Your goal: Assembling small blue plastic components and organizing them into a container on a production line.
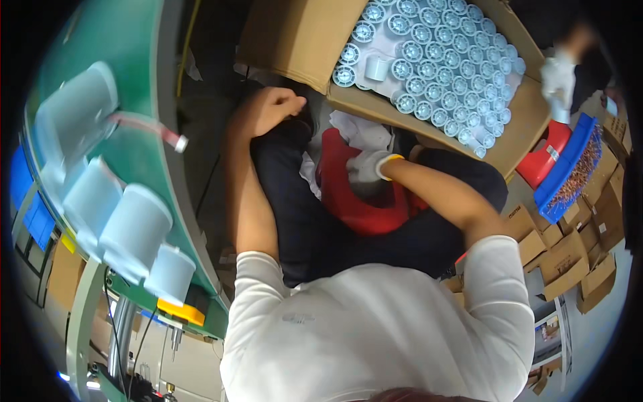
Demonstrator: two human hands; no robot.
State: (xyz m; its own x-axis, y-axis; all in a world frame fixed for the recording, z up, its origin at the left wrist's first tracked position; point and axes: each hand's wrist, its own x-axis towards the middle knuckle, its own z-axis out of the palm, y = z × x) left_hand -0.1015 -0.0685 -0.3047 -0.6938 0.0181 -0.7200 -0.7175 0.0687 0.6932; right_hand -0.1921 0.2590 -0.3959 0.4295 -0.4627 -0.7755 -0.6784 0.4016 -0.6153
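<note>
My left hand [273,111] is bare and raised above my left knee, its fingers curled in. Whatever may be inside the curl does not show. My right hand [367,167] wears a white glove with a yellow cuff. It reaches into a red plastic bin [365,218] between my thighs, and its fingers are hidden. Just beyond stands an open cardboard box [429,124] holding rows of pale blue round plastic parts [434,51]. One such part [376,68] lies on its side there, on a white sheet.
On the left, a green table [137,74] carries several pale blue cylindrical containers [136,221] and a blurred red strip [151,127]. At the upper right, another person's gloved hand [558,80] is over a second red bin [544,157], beside a blue tray [552,201] of small copper-coloured pieces. Cardboard boxes [562,258] lie below.
</note>
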